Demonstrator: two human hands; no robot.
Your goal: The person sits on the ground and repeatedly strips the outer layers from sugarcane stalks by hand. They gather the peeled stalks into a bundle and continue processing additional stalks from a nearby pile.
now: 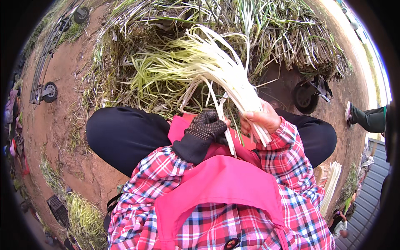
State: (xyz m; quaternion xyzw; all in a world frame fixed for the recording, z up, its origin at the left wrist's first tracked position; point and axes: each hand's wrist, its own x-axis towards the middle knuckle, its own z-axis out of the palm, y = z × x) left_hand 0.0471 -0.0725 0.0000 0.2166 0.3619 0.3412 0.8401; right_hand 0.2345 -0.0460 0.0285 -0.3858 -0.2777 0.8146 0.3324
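My right hand, bare, is closed around the white lower ends of a bundle of long leafy stalks that look like blanched garlic chives. Their pale yellow leaves fan out to the upper left, over a heap of plant waste. In a black dotted glove, my left hand pinches a thin white stalk just left of the bundle. That stalk's lower end hangs over the pink apron on my lap. Part of the left fingers is hidden by the glove's back.
A large heap of green and dry stalks lies ahead, a black wheel at its right. White stalks stand at lower right. Yellow leaves and a dark crate are at lower left. A wheeled metal frame stands left; a person's leg shows right.
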